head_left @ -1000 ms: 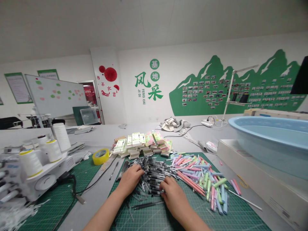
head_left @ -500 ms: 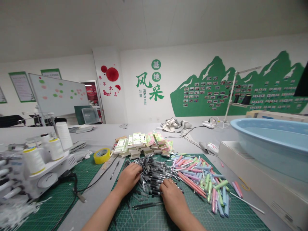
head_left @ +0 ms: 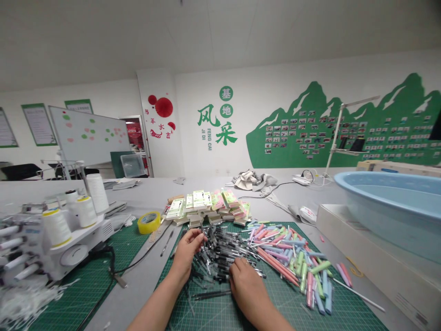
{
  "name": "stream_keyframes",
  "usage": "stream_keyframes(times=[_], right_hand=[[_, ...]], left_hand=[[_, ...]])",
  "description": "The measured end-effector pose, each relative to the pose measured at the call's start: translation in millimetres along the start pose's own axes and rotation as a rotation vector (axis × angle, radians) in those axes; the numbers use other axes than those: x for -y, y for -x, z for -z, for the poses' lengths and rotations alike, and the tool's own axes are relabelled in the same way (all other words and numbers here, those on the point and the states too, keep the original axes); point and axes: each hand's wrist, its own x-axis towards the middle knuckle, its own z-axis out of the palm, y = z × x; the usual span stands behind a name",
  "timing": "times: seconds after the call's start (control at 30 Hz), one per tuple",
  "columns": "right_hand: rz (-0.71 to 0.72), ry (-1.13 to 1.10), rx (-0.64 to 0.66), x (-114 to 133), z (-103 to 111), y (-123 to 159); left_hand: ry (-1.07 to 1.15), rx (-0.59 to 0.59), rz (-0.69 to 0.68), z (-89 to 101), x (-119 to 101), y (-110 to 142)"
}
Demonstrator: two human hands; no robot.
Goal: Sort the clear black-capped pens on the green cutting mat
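Note:
A heap of black-and-clear pens (head_left: 223,250) lies on a green cutting mat (head_left: 275,308) in front of me. My left hand (head_left: 188,250) is raised over the heap's left side, fingers pinched on one black pen. My right hand (head_left: 246,285) lies palm down on the heap's near edge, its fingers curled among the pens; whether they hold any is hidden. Right of the black pens spreads a pile of pastel pink, green and blue pen barrels (head_left: 296,262). Behind both piles sit stacked small green and pink boxes (head_left: 206,207).
A white thread-spool machine (head_left: 58,239) stands at the left on a second green mat (head_left: 86,294), with a yellow tape roll (head_left: 149,222) near it. A blue basin (head_left: 392,202) rests on a long white box (head_left: 372,257) at the right. Cloth and cables lie further back.
My left hand has lifted off the heap and pinched a pen. My right hand has slid slightly toward me. The view has shifted a little to the left.

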Motion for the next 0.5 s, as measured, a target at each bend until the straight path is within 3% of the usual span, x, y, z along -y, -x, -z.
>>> stream_keyframes(times=[0.17,0.33,0.5], right_hand=[[-0.066,-0.215,-0.072,0,14,-2],[-0.108,-0.523,-0.183,2,31,-5],[-0.237,-0.892,-0.108,2,33,-7]], left_hand=[[0.192,-0.009,0.13,0.7,4,8],[0.359,0.064,0.147,0.0,-2,16],[0.555,0.189,0.176,3.0,-11,18]])
